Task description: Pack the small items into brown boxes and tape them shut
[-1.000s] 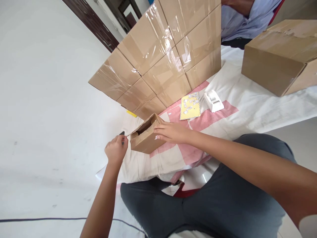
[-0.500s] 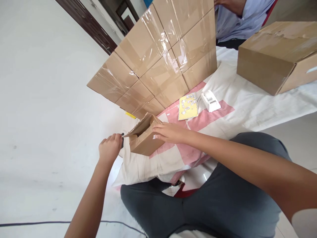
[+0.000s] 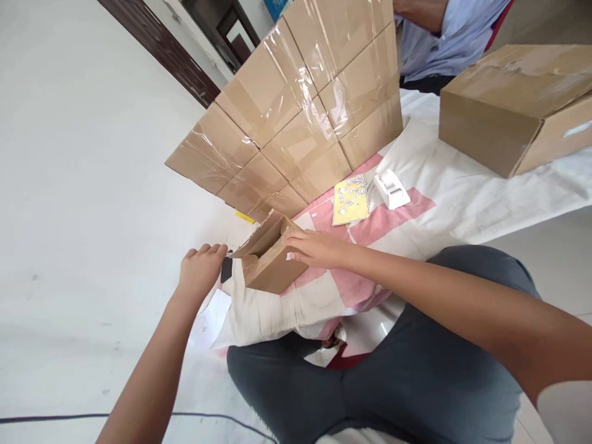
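A small cardboard box (image 3: 271,271) sits on the pink-and-white cloth with its top flap raised. My right hand (image 3: 317,248) grips its near right edge, fingers over the rim; a small white piece shows by the fingertips. At the raised flap's left corner is my left hand (image 3: 201,265), its fingers closed; what they pinch is too small to make out. Just below those fingers, a dark flat object (image 3: 226,269) lies at the cloth's edge. Further right on the cloth are a yellow card (image 3: 350,206) with small white pieces and a white tape dispenser (image 3: 392,189).
Behind the box stands a tall wall of taped cardboard boxes (image 3: 296,117). A large cardboard box (image 3: 490,123) is on the right of the table, and another person's sleeve (image 3: 456,37) shows beyond it. The white wall (image 3: 92,185) is close on my left.
My left hand has moved slightly left, away from the flap corner, uncovering more of the dark object. My right hand stays on the box, and the view has shifted a little.
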Available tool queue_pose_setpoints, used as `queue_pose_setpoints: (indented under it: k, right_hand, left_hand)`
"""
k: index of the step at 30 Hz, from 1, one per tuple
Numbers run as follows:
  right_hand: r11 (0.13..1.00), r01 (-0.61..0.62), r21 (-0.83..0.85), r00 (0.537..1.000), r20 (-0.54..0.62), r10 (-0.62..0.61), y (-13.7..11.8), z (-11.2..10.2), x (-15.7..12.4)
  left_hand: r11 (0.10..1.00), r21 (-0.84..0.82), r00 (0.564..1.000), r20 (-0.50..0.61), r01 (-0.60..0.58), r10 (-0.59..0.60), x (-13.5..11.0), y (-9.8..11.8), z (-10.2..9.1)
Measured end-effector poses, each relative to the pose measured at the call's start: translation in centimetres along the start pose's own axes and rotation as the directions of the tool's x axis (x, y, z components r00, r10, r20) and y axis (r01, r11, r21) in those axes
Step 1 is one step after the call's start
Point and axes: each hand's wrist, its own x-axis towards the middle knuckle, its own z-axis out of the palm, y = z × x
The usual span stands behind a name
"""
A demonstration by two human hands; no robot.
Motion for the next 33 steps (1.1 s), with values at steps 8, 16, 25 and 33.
queue_pose_setpoints:
  k: [8, 16, 25, 33]
  right_hand:
    - [0.999, 0.033, 0.017, 0.999, -0.025, -0.033, 0.1, 0.3, 0.0]
    - [0.998, 0.032, 0.048, 0.998, -0.049, -0.029, 0.5, 0.8, 0.1]
    - [0.998, 0.018, 0.065, 0.999, -0.036, -0.015, 0.4, 0.7, 0.1]
    - [0.999, 0.013, 0.041, 1.000, -0.014, -0.013, 0.2, 0.4, 0.1]
  left_hand:
    - [0.999, -0.032, 0.999, 0.013, 0.033, -0.032, -1.0, 1.3, -0.2]
    - [0.988, -0.150, 0.999, 0.029, 0.033, -0.029, -3.1, 4.9, 1.8]
    - [0.967, -0.254, 0.999, 0.045, 0.010, 0.001, -2.9, 6.5, 2.3]
    - [0.920, -0.390, 1.000, -0.002, 0.025, -0.029, -4.3, 6.9, 3.2]
